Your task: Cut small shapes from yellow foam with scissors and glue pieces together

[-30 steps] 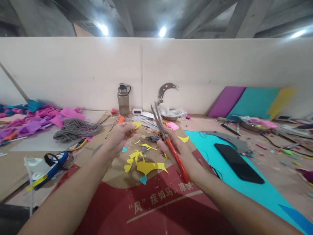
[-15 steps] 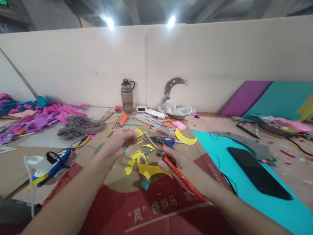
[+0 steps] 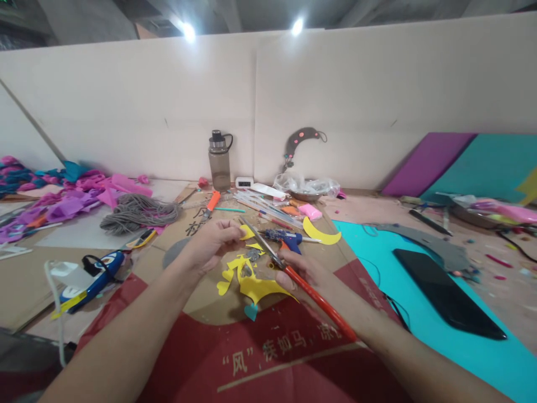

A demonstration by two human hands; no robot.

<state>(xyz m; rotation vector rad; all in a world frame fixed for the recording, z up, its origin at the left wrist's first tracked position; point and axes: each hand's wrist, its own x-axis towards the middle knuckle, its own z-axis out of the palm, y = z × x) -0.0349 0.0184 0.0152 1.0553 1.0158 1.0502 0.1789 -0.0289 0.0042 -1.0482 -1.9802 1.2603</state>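
Note:
Between the fingertips of my left hand point(image 3: 218, 239) is a small yellow piece of craft foam or felt point(image 3: 247, 232). My right hand point(image 3: 304, 274) is closed around red-handled scissors point(image 3: 312, 296), whose blades reach up to the yellow piece. Below the hands lie a larger yellow offcut point(image 3: 264, 288), small yellow hearts point(image 3: 224, 287) and one teal heart point(image 3: 250, 311). A yellow crescent point(image 3: 322, 232) rests beyond the right hand. Near the blades lies a blue glue gun point(image 3: 287, 238), partly hidden.
A water bottle point(image 3: 219, 162) and a small digital clock point(image 3: 244, 183) stand by the back panel. Grey cord point(image 3: 138, 215) and a blue power strip point(image 3: 94, 280) lie left. On the right, a black phone point(image 3: 448, 294) rests on a teal sheet point(image 3: 465, 358). A grey crescent ornament point(image 3: 300, 141) is against the panel.
The yellow piece in my left hand now shows turned, with the scissor blades overlapping its edge. Both hands stay nearly in place, and the camera view has shifted slightly.

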